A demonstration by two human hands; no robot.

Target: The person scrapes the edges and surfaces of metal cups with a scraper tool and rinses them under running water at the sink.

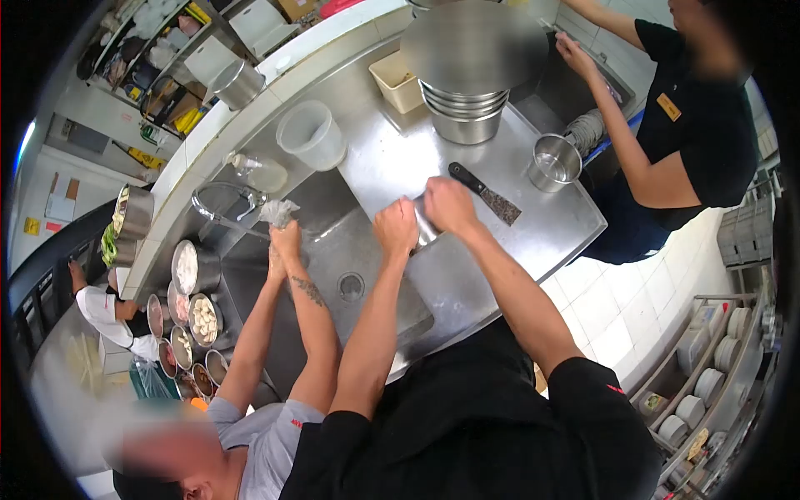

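Observation:
My left hand (pixel 396 225) is closed in a fist over the edge of the sink (pixel 352 287). Close beside it, my right hand (pixel 448 205) is also closed. A shiny metal piece (pixel 426 233) shows between the two hands, which both seem to grip it; its kind is hidden. To the right of my right hand a scraper (pixel 485 194) with a black handle and a stained blade lies on the steel counter (pixel 546 242).
On my left, a person in a grey sleeve holds a greyish cloth (pixel 279 212) near the running faucet (pixel 242 200). A clear tub (pixel 311 135), stacked steel pots (pixel 465 125) and a small pot (pixel 554 162) stand around. Another person in black works at the far right sink.

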